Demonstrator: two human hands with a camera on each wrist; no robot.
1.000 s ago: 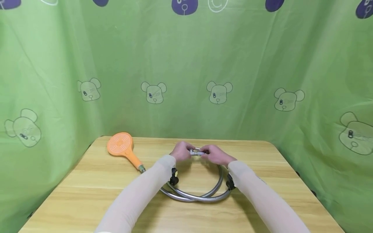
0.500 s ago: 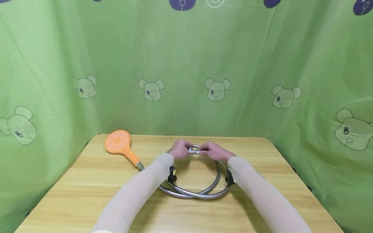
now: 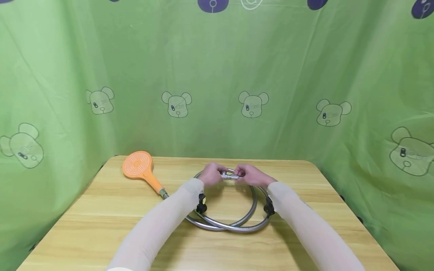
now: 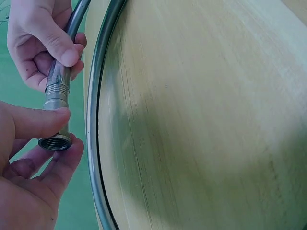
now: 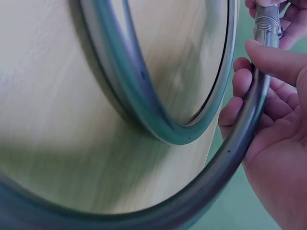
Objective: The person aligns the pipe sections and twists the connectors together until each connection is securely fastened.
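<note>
Near the table's far edge my left hand (image 3: 211,175) pinches a short metal fitting (image 4: 56,103) between thumb and fingers. The fitting has a round opening with inner threads at one end; some outer threads show beside the hose end. My right hand (image 3: 251,176) holds the metal shower hose (image 5: 249,117) just behind its smooth end nut (image 4: 59,75), thumb along one side and fingers curled around the other. Nut and fitting are in line and meet; how far they are screwed together I cannot tell. An orange shower head (image 3: 137,165) lies at the left, joined to the hose's other end.
The grey hose loops across the middle of the wooden table (image 3: 305,210), crossing itself in front of my hands. A green curtain (image 3: 217,135) with bear faces surrounds the table behind and at both sides. Black wrist cameras sit under both sleeves.
The right hand's fingers have shifted on the hose end, leaving more of the metal nut showing. The left hand keeps hold of the fitting. The head view has tilted slightly; the shower head lies still.
</note>
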